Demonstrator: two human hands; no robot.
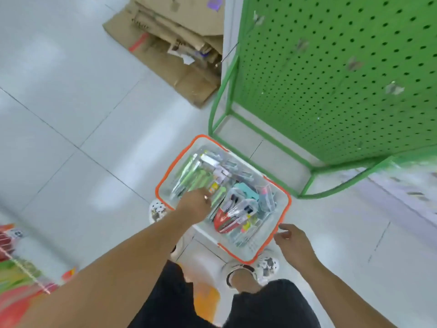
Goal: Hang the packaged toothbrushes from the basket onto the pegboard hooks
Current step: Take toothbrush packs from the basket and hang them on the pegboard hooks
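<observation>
Reaching into the orange-rimmed basket (163,178), left hand (192,202) is among toothbrush packs (189,178), grip unclear; right hand (293,240) relaxed, empty; green pegboard (331,79) bare — nothing hung.

Basket (163,185) stands on the floor (71,102) directly before the person's feet, with packaged toothbrushes (236,209) piled inside it. Pegboard (343,79) stands beyond and to the right of the basket, its frame base just beside the basket's far corner. Flattened cardboard (170,50) lies on the floor behind the basket, left of the pegboard. Left hand (195,205) is inside the basket at its left side. Right hand (294,242) sits outside, just beside the basket's near right corner.
</observation>
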